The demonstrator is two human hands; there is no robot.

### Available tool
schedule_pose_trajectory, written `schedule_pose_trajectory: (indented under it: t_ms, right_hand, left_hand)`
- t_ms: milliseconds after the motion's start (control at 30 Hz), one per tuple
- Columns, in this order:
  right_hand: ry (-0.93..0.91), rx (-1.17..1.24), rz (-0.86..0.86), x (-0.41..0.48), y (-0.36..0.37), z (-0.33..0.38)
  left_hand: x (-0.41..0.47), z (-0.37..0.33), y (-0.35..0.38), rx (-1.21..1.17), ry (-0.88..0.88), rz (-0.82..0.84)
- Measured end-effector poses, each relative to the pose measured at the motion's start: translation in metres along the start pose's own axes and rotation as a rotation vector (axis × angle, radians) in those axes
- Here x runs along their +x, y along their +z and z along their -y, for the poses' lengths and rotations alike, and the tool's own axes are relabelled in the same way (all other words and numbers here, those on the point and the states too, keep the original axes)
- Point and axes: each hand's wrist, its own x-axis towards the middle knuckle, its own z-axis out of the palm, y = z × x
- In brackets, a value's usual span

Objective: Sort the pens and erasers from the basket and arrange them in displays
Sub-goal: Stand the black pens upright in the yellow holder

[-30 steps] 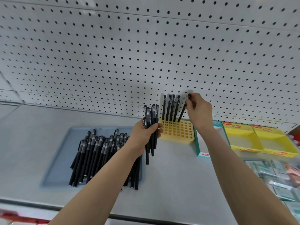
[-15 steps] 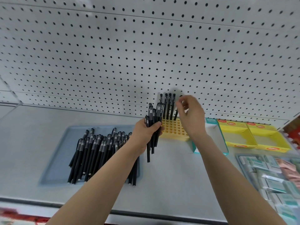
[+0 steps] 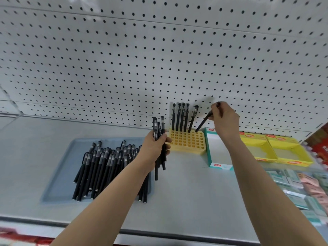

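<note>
Pinching a black pen by its upper end, right hand angles the tip at the back-right cell of the yellow holder; pen looks light, stiff, slick (hold high, steer low). Left hand, just left of the holder, is clamped round a pen bundle; can't tell if the tip is seated.

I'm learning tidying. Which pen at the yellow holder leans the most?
The pen the right hand pinches, at the holder's back right corner. It slants steeply; five others stand nearly upright.
</note>
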Motion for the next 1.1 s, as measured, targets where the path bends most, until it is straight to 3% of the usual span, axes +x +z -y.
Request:
schedule_pose_trajectory:
  t_ms: [167,467,667,833,933,1000,1100]
  right_hand:
    - [-0.085,-0.083,0.045,0.002,0.02,-0.009]
    - [-0.073,-0.17,0.146,0.008,0.041,-0.027]
    - [-0.099,-0.062,-0.146,-0.023,0.029,0.004]
    - [0.016,0.202,0.325,-0.055,0.036,0.038]
    - [0.115,0.344,0.414,-0.058,0.034,0.04]
    - [0.17,0.399,0.348,-0.052,0.023,0.036]
    - [0.135,0.249,0.07,-0.032,-0.002,0.021]
  left_hand:
    - [-0.002,0.0,-0.003,-0.015,-0.014,-0.006]
    - [-0.002,-0.006,-0.01,-0.024,0.019,0.03]
    - [-0.002,-0.004,-0.006,-0.017,0.048,0.061]
    - [-0.002,0.001,0.007,-0.01,0.033,0.121]
    - [-0.004,0.006,0.012,0.017,0.034,0.155]
    - [-0.004,0.008,0.011,0.058,0.052,0.135]
    - [-0.004,0.008,0.003,0.03,0.026,0.113]
